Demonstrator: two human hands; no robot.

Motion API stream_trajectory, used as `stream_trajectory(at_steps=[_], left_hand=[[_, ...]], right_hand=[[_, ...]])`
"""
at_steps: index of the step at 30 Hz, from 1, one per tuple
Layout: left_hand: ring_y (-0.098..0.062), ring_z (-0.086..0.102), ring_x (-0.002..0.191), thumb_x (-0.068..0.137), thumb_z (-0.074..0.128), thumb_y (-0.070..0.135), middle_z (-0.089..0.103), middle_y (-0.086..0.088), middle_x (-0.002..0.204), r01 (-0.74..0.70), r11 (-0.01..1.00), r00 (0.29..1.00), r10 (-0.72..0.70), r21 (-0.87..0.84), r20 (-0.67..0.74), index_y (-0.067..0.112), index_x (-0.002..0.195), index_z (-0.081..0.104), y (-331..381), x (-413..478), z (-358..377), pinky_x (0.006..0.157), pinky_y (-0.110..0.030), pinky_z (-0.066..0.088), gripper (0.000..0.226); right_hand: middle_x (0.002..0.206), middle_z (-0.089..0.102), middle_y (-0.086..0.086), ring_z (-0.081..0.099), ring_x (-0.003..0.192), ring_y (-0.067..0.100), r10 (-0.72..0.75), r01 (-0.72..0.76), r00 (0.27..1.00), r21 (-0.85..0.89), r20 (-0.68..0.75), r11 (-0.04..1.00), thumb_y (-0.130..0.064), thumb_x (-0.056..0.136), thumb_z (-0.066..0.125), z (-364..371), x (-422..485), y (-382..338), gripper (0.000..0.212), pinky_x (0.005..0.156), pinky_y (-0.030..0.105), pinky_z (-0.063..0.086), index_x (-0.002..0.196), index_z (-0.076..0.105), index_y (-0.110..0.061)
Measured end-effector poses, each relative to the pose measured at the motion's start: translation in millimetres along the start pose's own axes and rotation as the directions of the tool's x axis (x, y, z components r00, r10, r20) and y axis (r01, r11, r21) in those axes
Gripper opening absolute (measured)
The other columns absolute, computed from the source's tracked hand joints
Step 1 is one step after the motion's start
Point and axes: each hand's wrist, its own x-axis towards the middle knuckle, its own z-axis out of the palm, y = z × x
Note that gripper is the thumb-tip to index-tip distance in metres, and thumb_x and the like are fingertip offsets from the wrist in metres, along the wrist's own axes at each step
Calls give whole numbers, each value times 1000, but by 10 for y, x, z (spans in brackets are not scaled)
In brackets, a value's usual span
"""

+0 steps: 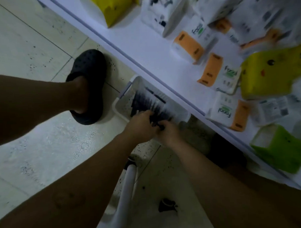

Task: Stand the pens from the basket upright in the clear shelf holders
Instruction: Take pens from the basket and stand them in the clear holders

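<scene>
A white basket (pixel 123 97) sits on the tiled floor against the foot of the shelf, filled with several dark pens (pixel 145 101) lying side by side. My left hand (pixel 140 125) reaches into the basket's near end, its fingers curled round a bunch of pens. My right hand (pixel 167 132) is pressed close beside it and pinches the dark pen ends too. The frame is blurred, so single pens are hard to tell apart. No clear holder is in view.
A white shelf (pixel 152 50) runs diagonally on the right, stacked with tissue packs (pixel 188 46) and yellow and green packages (pixel 272 74). My foot in a black clog (pixel 90 85) stands left of the basket. A white tube frame (pixel 127 189) lies under my arms.
</scene>
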Motion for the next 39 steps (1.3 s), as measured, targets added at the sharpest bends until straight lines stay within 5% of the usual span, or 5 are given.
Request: stream_trajectory(at_steps=[6,12,16,32,39], left_hand=[[-25,54,114,93,61,19,56,-11,128,-18,997,999,16,82,31,12,132,50,-254,351,137,83,-24,38,41],[-24,55,111,94,59,20,57,-7,124,-73,989,996,66,132,56,15,130,54,-386,539,220,82,-25,40,37],[-23,57,102,95,56,20,60,-8,117,-93,972,992,74,214,98,10,123,58,-459,683,224,80,-29,47,30],[-24,64,92,93,58,31,66,-6,102,-2,815,998,-33,579,51,13,111,56,-464,1020,538,73,-31,44,26],[-24,66,88,92,57,21,67,-7,98,38,800,995,-87,599,52,12,104,63,-388,994,580,74,-33,51,16]], right_hand=[[120,60,14,58,111,27,91,-93,996,179,20,979,-42,61,74,122,335,67,68,100,33,47,118,62,-7],[118,61,13,57,110,28,150,-155,988,217,37,964,-11,94,53,237,526,94,32,95,33,46,125,58,-6],[110,61,17,54,95,25,186,-158,981,325,-58,932,-7,89,54,299,552,152,10,87,36,48,95,61,-10],[103,70,11,59,85,16,86,-68,979,102,-184,992,-2,91,56,57,372,202,23,72,21,42,108,70,-5],[104,69,7,64,94,24,94,-38,976,271,-195,962,4,89,55,42,384,177,30,85,40,54,113,66,-10]])
